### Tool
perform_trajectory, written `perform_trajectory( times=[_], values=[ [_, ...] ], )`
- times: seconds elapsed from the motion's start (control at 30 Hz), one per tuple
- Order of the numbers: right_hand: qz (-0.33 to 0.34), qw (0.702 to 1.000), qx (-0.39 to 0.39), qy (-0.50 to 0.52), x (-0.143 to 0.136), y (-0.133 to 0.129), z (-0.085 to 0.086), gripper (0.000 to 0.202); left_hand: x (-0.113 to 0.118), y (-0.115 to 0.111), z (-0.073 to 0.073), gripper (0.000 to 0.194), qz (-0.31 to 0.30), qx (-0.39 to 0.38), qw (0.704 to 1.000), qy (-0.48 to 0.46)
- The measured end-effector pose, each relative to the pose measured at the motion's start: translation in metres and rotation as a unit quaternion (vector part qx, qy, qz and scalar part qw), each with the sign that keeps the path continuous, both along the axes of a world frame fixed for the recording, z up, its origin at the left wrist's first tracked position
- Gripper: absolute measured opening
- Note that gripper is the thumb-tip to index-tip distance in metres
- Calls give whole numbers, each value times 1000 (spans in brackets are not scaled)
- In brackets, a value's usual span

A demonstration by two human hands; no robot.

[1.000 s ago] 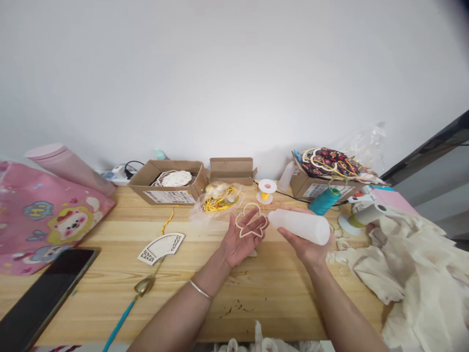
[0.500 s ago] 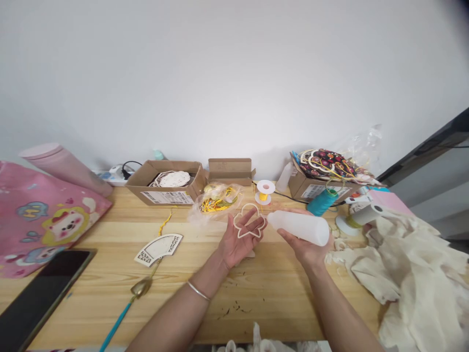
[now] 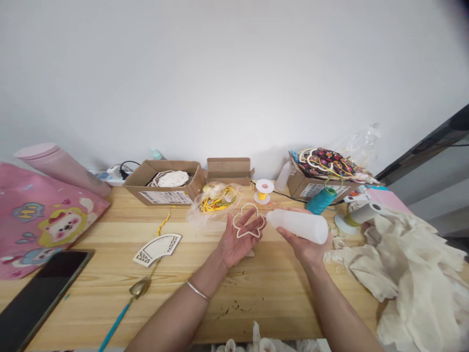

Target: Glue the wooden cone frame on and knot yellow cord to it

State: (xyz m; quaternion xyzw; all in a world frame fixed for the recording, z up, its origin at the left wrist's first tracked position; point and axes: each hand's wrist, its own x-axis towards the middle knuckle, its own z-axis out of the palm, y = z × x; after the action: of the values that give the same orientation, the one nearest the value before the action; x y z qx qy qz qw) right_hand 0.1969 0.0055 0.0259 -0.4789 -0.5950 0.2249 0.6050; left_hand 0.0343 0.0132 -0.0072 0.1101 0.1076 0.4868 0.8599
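Observation:
My left hand (image 3: 233, 248) is palm up, with a thin flower-shaped wooden frame (image 3: 233, 223) held across its fingers. The fingers show through the frame's hollow middle. In my right hand (image 3: 307, 252) lies a white squeeze bottle (image 3: 300, 226), tipped on its side. Its nozzle end points left, close to the frame's right edge. Whether the tip touches the frame I cannot tell. A small pale piece (image 3: 250, 253) on the table is partly hidden by my left hand.
Left on the wooden table are a fan-shaped piece (image 3: 157, 249), a spoon (image 3: 139, 288) and a phone (image 3: 47, 298). Behind stand a cardboard box (image 3: 164, 196), a bag of yellow cords (image 3: 218, 200) and a thread spool (image 3: 264, 186). Cream cloth (image 3: 410, 283) is heaped at right.
The whole view has shifted slightly, moving background things a little left. Both hands, the frame and the bottle keep nearly the same pose.

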Motion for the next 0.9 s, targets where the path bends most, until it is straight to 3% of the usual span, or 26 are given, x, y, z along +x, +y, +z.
perform_trajectory(
  times=[0.9],
  values=[
    [11,1000,13,-20,1,-2,4,33,-2,2,-1,58,3,-2,1000,-18]
  ],
)
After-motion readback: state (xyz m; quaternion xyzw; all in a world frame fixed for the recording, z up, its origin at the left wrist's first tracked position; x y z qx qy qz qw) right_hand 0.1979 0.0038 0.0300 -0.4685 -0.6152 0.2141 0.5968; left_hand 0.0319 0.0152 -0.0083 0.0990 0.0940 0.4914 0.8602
